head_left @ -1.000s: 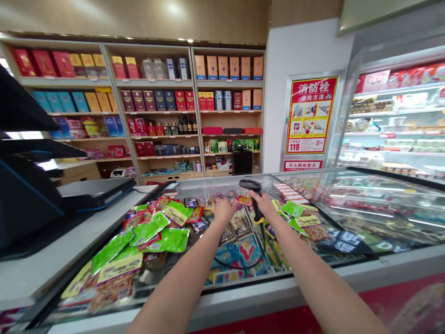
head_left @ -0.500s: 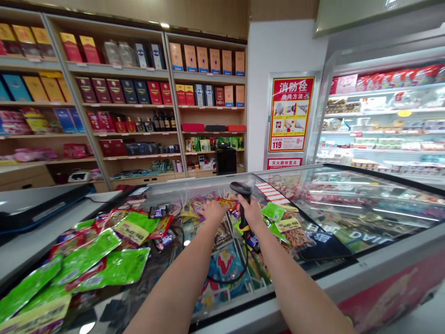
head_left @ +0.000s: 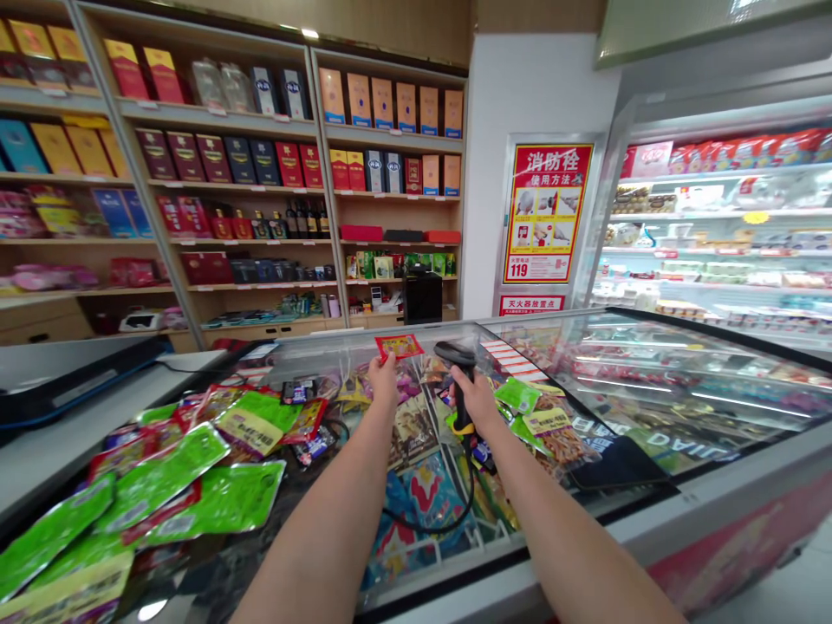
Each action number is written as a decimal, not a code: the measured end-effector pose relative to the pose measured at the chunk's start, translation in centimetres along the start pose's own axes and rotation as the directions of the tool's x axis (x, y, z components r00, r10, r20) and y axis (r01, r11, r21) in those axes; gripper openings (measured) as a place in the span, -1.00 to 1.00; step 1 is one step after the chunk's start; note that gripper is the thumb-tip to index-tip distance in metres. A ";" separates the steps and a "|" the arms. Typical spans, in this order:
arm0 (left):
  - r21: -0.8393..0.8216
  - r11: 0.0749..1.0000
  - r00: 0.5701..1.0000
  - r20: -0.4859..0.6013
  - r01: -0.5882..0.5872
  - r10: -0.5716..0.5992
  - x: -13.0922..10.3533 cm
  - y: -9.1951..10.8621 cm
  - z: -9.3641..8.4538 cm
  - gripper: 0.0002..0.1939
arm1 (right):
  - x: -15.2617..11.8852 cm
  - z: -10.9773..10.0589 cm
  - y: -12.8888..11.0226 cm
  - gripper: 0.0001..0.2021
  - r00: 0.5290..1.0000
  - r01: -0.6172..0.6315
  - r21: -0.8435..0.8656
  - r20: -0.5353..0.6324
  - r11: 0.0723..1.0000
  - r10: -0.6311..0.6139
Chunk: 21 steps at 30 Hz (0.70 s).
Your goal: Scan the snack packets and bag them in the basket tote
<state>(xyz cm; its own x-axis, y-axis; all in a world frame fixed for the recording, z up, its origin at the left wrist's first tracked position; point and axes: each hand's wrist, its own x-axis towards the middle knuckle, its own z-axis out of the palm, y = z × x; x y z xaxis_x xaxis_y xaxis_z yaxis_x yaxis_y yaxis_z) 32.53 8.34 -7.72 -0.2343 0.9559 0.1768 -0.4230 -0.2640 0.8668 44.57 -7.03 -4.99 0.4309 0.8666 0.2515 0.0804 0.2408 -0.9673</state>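
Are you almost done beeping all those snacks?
Not nearly. The left hand holds up one small red packet beside the scanner in the right hand's grip. A big pile of green packets lies on the freezer lid; which are scanned, I cannot tell.

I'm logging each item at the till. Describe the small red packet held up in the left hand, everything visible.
The packet is small, flat and roughly rectangular, red with a yellow edge and a darker print in the middle; the print is too small to read. It looks like glossy foil or plastic. The left hand pinches its lower left corner, holding it up above the freezer lid, face toward the camera, slightly tilted. It sits just left of the scanner head, apart from it. Nothing else touches it.
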 end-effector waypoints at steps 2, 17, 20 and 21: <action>-0.156 0.987 0.999 -0.016 0.038 -0.041 0.3 0.3 -0.2 -0.67 | -0.2 0.1 -0.3 -0.60 1.000 -0.016 0.022 -0.002 1.000 0.016; 0.324 0.946 0.970 -0.222 -0.021 0.097 0.3 0.9 -0.7 -0.82 | -0.8 0.1 -0.1 -0.74 0.951 -0.122 -0.099 0.275 0.988 0.145; 0.390 0.920 0.959 -0.273 0.041 0.073 0.2 1.2 -0.9 -0.82 | -1.0 0.1 -0.4 -0.78 0.941 -0.148 -0.114 0.290 0.982 0.176; 0.398 0.916 0.958 -0.279 0.055 0.064 0.2 1.3 -1.0 -0.82 | -1.0 0.1 -0.4 -0.78 0.938 -0.151 -0.121 0.297 0.981 0.181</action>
<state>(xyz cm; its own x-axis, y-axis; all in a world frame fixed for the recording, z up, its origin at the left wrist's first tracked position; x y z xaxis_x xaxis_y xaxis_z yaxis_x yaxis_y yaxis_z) 31.12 8.03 -7.03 -0.4955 0.8634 0.0950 -0.0517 -0.1385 0.9890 43.97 -7.99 -4.82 0.1515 0.9859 0.0709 0.1226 0.0525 -0.9911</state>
